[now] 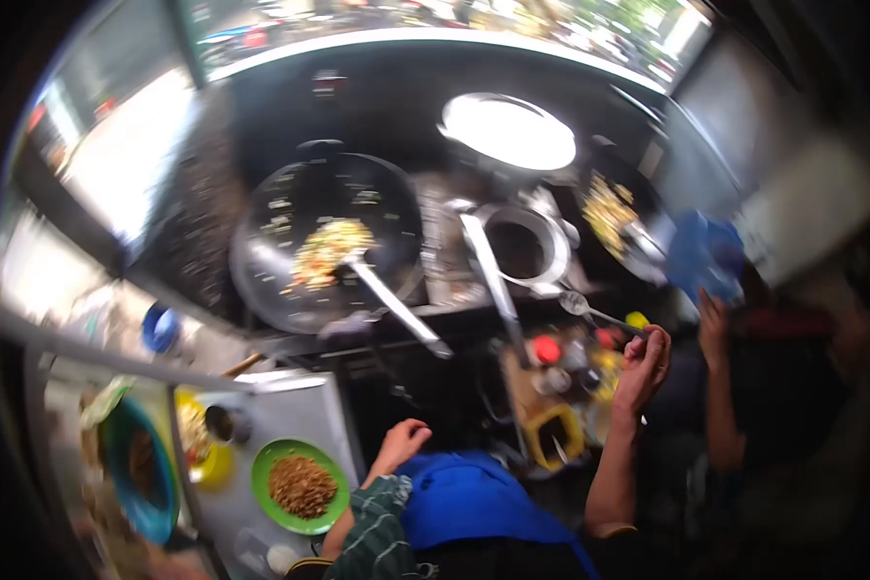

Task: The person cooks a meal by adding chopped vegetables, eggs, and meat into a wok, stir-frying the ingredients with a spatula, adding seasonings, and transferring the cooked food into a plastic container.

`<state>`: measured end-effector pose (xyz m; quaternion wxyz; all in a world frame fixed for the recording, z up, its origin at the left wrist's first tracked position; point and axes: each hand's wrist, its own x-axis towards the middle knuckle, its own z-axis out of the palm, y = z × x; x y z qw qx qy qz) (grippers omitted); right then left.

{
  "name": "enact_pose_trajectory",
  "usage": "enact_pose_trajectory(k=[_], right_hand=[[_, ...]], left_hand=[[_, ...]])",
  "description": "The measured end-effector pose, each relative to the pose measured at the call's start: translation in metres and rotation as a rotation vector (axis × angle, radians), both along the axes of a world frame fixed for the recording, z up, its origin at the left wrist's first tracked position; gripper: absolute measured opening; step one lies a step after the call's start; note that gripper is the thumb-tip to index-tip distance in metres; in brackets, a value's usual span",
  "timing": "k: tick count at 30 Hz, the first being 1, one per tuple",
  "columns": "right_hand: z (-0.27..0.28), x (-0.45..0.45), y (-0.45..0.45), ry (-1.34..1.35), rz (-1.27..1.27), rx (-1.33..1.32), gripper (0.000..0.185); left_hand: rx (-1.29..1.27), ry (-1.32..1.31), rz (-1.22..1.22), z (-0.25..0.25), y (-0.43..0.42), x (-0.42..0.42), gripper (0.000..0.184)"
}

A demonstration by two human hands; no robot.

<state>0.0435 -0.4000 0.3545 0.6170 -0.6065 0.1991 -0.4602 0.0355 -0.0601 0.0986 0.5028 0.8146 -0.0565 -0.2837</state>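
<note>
My right hand [645, 372] is raised over the seasoning shelf, its fingers closed on the handle of a small metal spoon [576, 304]. The spoon's bowl points left, near the burner's front edge. My left hand [402, 445] hangs in front of the blue apron [478, 503] with its fingers curled in, and I see nothing in it. Close by on the left, a green plate [333, 468] bears a heap of brown fried bits. A wok [266, 285] holds chopped, yellowish food, with a spatula [396, 307] resting in it.
A ring burner [556, 256] and a bright round lid or pan [508, 130] are in the middle. On the right, a co-worker's hand [713, 329] is at a blue container [701, 256] beside a second wok of food. Jars, a red lid [547, 349] and a yellow tub [576, 425] crowd the shelf.
</note>
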Motion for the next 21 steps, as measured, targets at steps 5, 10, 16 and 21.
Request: enact_pose_trajectory(k=[5,10,16,21], right_hand=[[-0.015,-0.150,-0.059,0.368,-0.534,-0.286,0.026],[-0.106,-0.199,-0.062,0.618,-0.461,-0.184,0.026],[-0.140,-0.198,-0.054,0.717,-0.318,-0.203,0.018],[-0.132,-0.194,-0.061,0.849,-0.322,-0.430,0.017]], left_hand=[[-0.034,0.068,-0.230,0.016,-0.035,0.018,0.036],[-0.036,-0.005,-0.394,0.025,-0.070,0.030,0.035],[-0.061,-0.014,-0.351,0.055,-0.075,0.023,0.037],[-0.013,0.106,-0.208,0.045,-0.038,0.000,0.037]])
